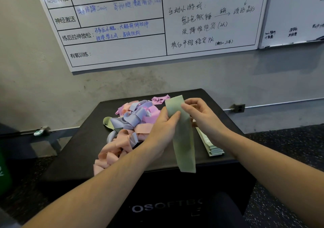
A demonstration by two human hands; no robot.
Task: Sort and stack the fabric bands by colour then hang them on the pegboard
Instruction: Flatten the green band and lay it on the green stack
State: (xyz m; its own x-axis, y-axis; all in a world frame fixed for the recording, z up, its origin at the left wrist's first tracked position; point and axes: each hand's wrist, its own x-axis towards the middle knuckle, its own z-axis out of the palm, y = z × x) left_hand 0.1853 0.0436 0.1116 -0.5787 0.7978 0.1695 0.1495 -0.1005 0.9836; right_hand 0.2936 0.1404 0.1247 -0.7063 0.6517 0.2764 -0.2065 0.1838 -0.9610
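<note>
Above box edge [157,169], green band [184,140]

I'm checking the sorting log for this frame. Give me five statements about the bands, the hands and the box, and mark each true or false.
1. Both hands, the left hand and the right hand, hold the green band. True.
2. The green band lies flat on the black box. False: it is lifted, and its lower end hangs in front of the box.
3. A neat stack of green bands sits on the box under the right forearm. True.
4. The tangled pile holds only pink bands. False: it mixes peach, pink, lilac and one green.
5. The whiteboard is blank. False: it carries handwriting.
</note>
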